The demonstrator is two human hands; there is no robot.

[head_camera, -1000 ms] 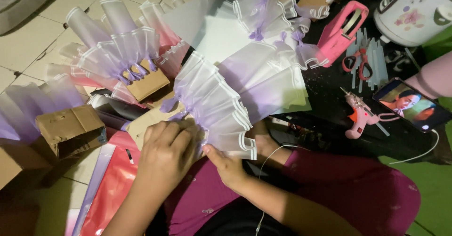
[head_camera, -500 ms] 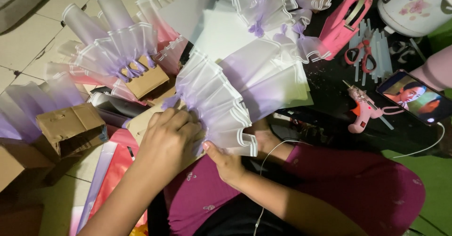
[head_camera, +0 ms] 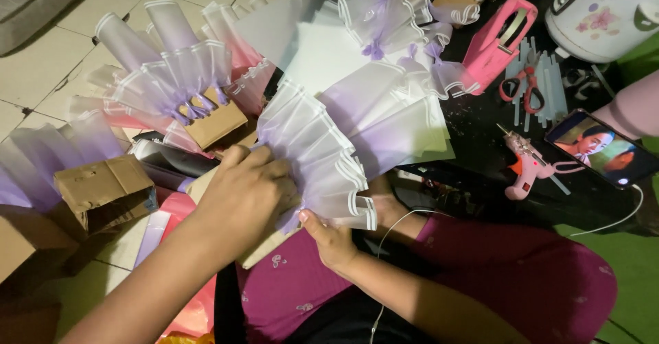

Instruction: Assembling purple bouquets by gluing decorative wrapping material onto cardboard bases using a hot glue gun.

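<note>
Looking down from the head cam: left hand (head_camera: 240,196) is clamped over the near end of the pleated lilac mesh fan (head_camera: 312,155), fingers closed on the gathered folds. Right hand (head_camera: 336,237) pinches the fan's lower white-edged corner from below, thumb up. Fan's long axis runs up-left to down-right, spreading away from both hands toward the pink glue gun (head_camera: 525,169); left hand sits nearer the gathered end.

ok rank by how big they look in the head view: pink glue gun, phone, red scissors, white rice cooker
1. white rice cooker, though cut off by the frame
2. phone
3. pink glue gun, close to the phone, so unsure
4. red scissors
</note>
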